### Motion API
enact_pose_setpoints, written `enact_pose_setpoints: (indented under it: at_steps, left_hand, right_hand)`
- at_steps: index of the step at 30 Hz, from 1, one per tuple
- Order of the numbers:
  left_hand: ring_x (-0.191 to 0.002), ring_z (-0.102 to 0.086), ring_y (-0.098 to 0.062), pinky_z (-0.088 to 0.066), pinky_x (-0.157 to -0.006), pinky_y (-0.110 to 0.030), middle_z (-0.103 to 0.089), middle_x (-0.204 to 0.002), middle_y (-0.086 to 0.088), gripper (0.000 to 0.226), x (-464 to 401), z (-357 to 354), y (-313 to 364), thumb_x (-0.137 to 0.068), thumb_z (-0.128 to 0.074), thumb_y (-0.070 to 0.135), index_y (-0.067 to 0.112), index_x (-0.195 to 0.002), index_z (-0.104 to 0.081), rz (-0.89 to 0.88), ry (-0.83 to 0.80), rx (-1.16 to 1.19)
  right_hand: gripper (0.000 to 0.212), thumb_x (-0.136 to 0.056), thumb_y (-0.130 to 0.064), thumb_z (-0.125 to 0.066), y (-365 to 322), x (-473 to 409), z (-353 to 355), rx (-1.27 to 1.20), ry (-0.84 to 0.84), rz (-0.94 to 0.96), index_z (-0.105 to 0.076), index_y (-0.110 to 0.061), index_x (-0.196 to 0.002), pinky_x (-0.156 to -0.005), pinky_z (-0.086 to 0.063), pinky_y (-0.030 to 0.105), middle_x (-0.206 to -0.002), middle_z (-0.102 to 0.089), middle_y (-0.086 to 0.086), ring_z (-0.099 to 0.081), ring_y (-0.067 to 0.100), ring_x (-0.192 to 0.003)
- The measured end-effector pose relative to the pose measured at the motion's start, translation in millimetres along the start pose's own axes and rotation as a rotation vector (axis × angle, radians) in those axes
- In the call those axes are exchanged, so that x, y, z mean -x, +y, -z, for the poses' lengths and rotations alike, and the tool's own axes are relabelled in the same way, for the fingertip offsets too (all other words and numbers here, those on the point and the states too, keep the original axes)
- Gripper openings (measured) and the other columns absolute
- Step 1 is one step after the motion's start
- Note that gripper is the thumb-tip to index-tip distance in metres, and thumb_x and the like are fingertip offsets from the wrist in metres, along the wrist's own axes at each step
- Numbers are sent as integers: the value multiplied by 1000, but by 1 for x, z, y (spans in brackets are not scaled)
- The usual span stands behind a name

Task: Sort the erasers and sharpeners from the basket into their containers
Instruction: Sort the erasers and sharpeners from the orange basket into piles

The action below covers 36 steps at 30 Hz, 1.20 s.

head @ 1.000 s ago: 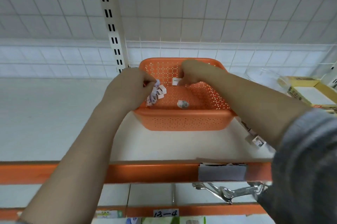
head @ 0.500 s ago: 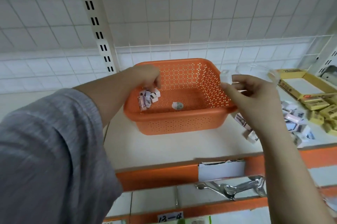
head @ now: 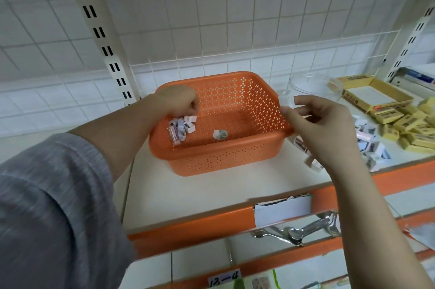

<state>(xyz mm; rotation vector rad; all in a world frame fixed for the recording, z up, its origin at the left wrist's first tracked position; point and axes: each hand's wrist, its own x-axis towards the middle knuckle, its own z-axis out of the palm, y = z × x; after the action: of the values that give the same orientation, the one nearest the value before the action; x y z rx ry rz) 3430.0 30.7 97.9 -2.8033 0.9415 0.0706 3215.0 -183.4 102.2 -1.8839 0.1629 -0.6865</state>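
Landmark: the orange basket (head: 226,147), which sat on the white shelf (head: 188,189). Your left hand (head: 176,101) was inside the basket at its left wall, fingers curled down over a cluster of small wrapped erasers (head: 181,127) — whether it actually gripped any could not be told. One lone oval piece (head: 220,134) lay on the basket floor near the front wall. Your right hand (head: 322,128) was just outside the basket's right rim, pinching a small clear item (head: 286,101) between thumb and fingertips. Right of the basket: a loose pile of white erasers (head: 369,147) on the shelf, yellow boxes (head: 409,123) beyond them, and behind those an open yellow tray (head: 369,95) — plus a clear container (head: 313,86).
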Motion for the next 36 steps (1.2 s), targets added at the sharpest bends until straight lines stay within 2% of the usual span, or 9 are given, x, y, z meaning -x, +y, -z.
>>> enact_pose_setpoints:
  at_steps: [8,14,17,21,24,26,30,33,36]
  left_hand:
    - [-104,-58,-16,-46,-92,-34,-64,-119,3,35,6,0,7,-88,-64,31,20,-121,-62,158,-199,17]
    - [-102,-56,-18,-42,-81,-27,-64,-118,-1,40,9,3,15,-82,-71,26,17,-120,-64,236,-151,129]
    - [-95,-53,-13,-41,-81,-25,-63,-119,-1,43,12,14,17,-81,-72,22,14,-122,-63,244,-61,268]
    - [-95,-56,-9,-39,-79,-23,-65,-118,1,39,29,40,41,-80,-73,19,15,-118,-66,198,170,480]
    - [-85,-56,-4,-38,-70,-13,-65,-110,5,39,48,53,68,-80,-72,19,19,-119,-65,181,296,584]
    - [-70,-53,4,-34,-57,-1,-65,-96,9,37,59,59,91,-80,-72,18,21,-116,-67,173,376,646]
    - [-53,-50,8,-34,-53,0,-57,-65,21,34,73,60,141,-77,-73,11,20,-110,-70,180,520,800]
    - [-60,-49,1,-36,-58,-7,-59,-66,15,34,75,58,184,-76,-73,12,24,-108,-71,202,602,856]
    - [-61,-50,1,-37,-58,-5,-55,-66,17,36,72,56,224,-77,-73,13,23,-111,-70,246,612,909]
  right_hand:
    - [24,-82,-23,-71,7,-7,17,-15,-75,33,-58,-39,-72,-57,-46,20,-62,-67,-16,-62,14,-59]
    - [23,-83,-26,-71,9,-7,15,7,-81,42,-58,-40,-70,-55,-45,21,-69,-69,-10,-63,20,-65]
    - [24,-83,-26,-70,8,-6,13,13,-59,45,-56,-41,-70,-56,-43,16,-69,-68,-9,-60,12,-61]
    - [22,-84,-26,-70,13,-5,13,12,1,2,-57,-40,-72,-52,-49,26,-64,-66,-13,-60,8,-56]
    - [9,-85,-26,-69,21,-10,26,25,76,-39,-60,-28,-86,-44,-41,8,-69,-60,-15,-56,-3,-49]
    - [10,-86,-28,-68,28,-18,42,123,126,-38,-62,-24,-93,-53,-37,3,-76,-58,-15,-58,-3,-63]
    - [20,-84,-28,-69,44,-39,82,244,197,-23,-69,-16,-100,-74,-38,21,-86,-62,-8,-58,12,-84]
    - [30,-83,-27,-70,55,-65,110,342,131,-3,-68,-10,-107,-72,-37,19,-89,-62,-3,-59,12,-85]
    - [28,-83,-24,-70,67,-87,124,472,-52,-33,-69,0,-98,-70,-43,34,-90,-68,14,-63,29,-89]
